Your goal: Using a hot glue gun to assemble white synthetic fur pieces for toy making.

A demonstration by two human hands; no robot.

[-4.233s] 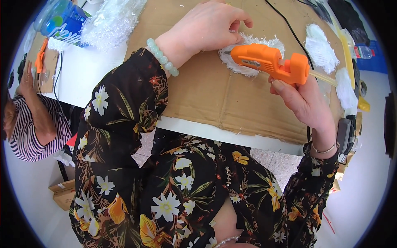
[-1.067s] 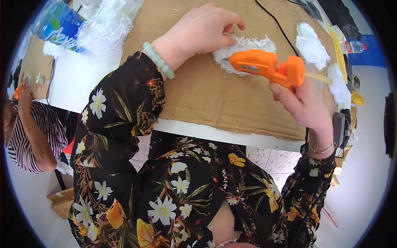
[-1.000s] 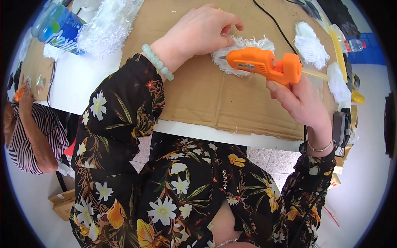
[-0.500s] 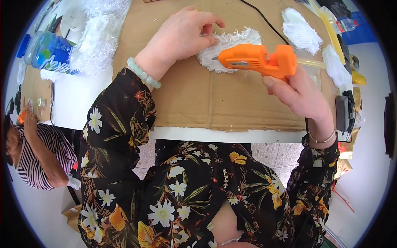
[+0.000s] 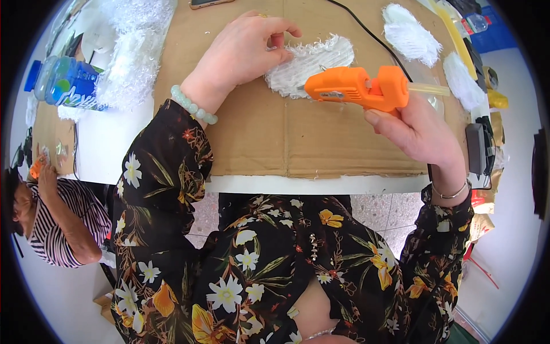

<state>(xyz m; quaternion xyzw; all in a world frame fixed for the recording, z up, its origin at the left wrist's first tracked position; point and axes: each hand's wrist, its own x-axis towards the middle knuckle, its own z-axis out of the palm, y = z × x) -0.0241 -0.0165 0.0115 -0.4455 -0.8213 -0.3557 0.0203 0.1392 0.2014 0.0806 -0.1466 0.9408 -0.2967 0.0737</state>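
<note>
An orange hot glue gun [image 5: 358, 89] is gripped in my right hand [image 5: 421, 132], its nozzle pointing left and a translucent glue stick [image 5: 429, 89] coming out of its back. The nozzle tip is right at the lower edge of a fuzzy white fabric piece [image 5: 321, 60] that lies flat on the cardboard; whether it touches cannot be told. At the left end of that piece is my left hand [image 5: 246, 54], thumb at the fabric's edge and index finger stretched out apart from it. The remaining fingers are partly hidden.
Brown cardboard [image 5: 240, 137] covers the table. More white fuzzy pieces [image 5: 412, 34] lie far right, with a black cable [image 5: 366, 28] nearby. At left are a pile of white fuzzy fabric [image 5: 134, 57] and a blue-labelled bottle [image 5: 63, 83]. A striped-shirted person [image 5: 66, 221] works farther left.
My view has shifted slightly. The glue gun's nozzle has moved from over the fabric piece to its lower edge. My left hand stays at the piece's left end.
</note>
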